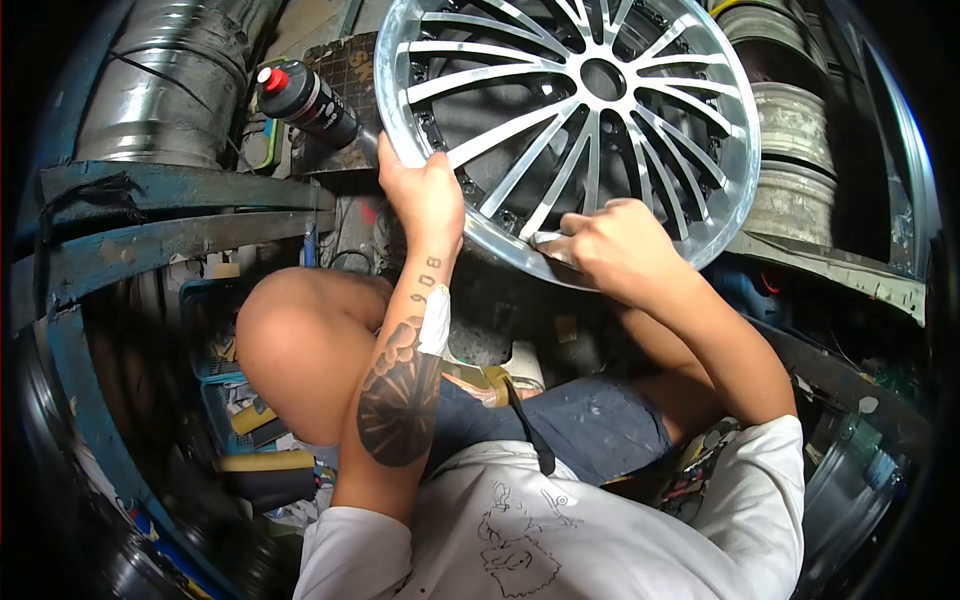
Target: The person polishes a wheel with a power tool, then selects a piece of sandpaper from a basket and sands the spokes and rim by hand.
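Note:
A multi-spoke alloy wheel (603,105), silver-faced with dark gaps between the spokes, lies tilted in front of me. My left hand (422,195) grips its outer lip at the lower left, thumb over the edge. Against the lower part of the lip, near the spoke ends, my right hand (622,248) is closed with fingers curled. A small pale piece (548,240) shows at its fingertips, too little of it visible to name. Left of the wheel, a dark bottle with a red cap (312,105) leans on a grimy board.
Metal rims (790,170) are stacked at the right, and a large shiny metal cylinder (165,90) lies at the upper left. Blue metal rails (190,195) run along the left side. A blue basket (215,375) holding scraps sits low beside my knee.

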Action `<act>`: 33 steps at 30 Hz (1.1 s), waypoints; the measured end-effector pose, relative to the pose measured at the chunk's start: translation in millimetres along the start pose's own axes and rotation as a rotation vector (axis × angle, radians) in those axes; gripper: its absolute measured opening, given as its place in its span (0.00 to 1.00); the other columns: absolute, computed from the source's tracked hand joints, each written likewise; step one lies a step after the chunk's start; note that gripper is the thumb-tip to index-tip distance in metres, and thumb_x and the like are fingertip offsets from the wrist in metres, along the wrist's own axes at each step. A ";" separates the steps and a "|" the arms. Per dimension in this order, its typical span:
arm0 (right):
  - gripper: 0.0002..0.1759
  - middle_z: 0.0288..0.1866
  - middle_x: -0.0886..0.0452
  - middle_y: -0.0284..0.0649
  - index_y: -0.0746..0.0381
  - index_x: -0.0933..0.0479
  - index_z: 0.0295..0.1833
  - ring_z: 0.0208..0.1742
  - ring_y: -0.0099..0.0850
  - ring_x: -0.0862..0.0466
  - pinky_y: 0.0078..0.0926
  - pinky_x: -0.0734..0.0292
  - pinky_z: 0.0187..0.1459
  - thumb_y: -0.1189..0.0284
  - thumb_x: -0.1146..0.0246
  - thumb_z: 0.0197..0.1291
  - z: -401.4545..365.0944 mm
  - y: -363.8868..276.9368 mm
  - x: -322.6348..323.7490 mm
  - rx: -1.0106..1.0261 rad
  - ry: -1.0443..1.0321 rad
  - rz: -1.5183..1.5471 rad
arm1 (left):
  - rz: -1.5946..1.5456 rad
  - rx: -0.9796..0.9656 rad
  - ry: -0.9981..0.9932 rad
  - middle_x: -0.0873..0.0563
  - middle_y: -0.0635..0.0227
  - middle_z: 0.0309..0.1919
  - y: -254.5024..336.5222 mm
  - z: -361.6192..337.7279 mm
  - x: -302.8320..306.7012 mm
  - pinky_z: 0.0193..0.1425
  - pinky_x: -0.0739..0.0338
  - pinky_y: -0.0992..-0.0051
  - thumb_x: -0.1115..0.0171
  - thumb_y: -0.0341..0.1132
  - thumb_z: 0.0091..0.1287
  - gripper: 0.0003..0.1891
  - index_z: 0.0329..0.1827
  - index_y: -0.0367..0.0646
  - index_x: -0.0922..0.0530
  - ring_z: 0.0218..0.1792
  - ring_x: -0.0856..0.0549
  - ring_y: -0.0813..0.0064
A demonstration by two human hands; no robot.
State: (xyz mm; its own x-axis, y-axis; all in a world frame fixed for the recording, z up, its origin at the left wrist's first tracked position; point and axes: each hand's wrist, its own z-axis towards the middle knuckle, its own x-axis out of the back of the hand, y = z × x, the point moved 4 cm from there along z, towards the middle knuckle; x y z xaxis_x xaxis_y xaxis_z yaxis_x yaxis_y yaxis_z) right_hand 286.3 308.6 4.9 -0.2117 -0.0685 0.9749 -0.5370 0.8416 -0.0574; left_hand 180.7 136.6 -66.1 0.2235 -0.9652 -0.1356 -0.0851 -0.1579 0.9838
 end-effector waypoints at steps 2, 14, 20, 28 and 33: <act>0.22 0.30 0.21 0.30 0.39 0.11 0.58 0.28 0.31 0.14 0.33 0.19 0.32 0.66 0.37 0.58 -1.5 -2.4 -5.0 0.015 0.135 0.015 | 0.021 0.001 0.002 0.15 0.61 0.46 -3.9 1.2 -0.3 0.55 0.21 0.74 0.49 0.14 0.59 0.22 0.59 0.32 0.25 0.45 0.15 0.70; 0.28 0.36 0.12 0.31 0.40 0.14 0.65 0.33 0.34 0.12 0.36 0.18 0.34 0.75 0.37 0.61 -69.5 35.9 27.4 -0.332 0.290 0.123 | 0.086 -0.038 -0.009 0.15 0.57 0.45 -2.6 3.2 -0.7 0.56 0.21 0.71 0.47 0.15 0.60 0.21 0.59 0.31 0.25 0.46 0.14 0.67; 0.21 0.32 0.20 0.29 0.59 0.20 0.73 0.36 0.17 0.21 0.19 0.22 0.45 0.71 0.40 0.78 -153.1 146.3 -16.4 -0.788 0.719 1.357 | 0.236 -0.092 -0.024 0.14 0.53 0.46 -7.9 8.3 2.8 0.59 0.22 0.68 0.45 0.17 0.59 0.22 0.59 0.30 0.25 0.47 0.13 0.62; 0.20 0.30 0.22 0.26 0.61 0.17 0.69 0.33 0.17 0.23 0.17 0.26 0.42 0.71 0.39 0.77 -104.4 137.0 -22.5 -0.606 0.328 1.408 | 0.474 -0.106 -0.058 0.13 0.42 0.49 -17.9 22.0 8.9 0.62 0.22 0.59 0.38 0.24 0.58 0.23 0.58 0.28 0.26 0.53 0.13 0.43; 0.16 0.28 0.21 0.27 0.57 0.11 0.61 0.26 0.13 0.26 0.11 0.41 0.27 0.71 0.36 0.72 -100.8 157.3 -32.4 -0.811 0.453 1.510 | -0.127 0.108 0.028 0.18 0.55 0.57 -30.8 7.2 0.4 0.67 0.27 0.66 0.41 0.21 0.57 0.28 0.64 0.33 0.27 0.56 0.18 0.60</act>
State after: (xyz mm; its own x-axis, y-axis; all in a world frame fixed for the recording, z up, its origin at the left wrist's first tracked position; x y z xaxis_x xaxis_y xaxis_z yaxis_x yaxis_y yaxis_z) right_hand 291.0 497.2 -14.1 0.2030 0.9653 0.1640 0.4250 0.0640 -0.9029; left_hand 176.4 139.6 -97.3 0.2661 -0.9301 -0.2531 -0.1585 -0.3012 0.9403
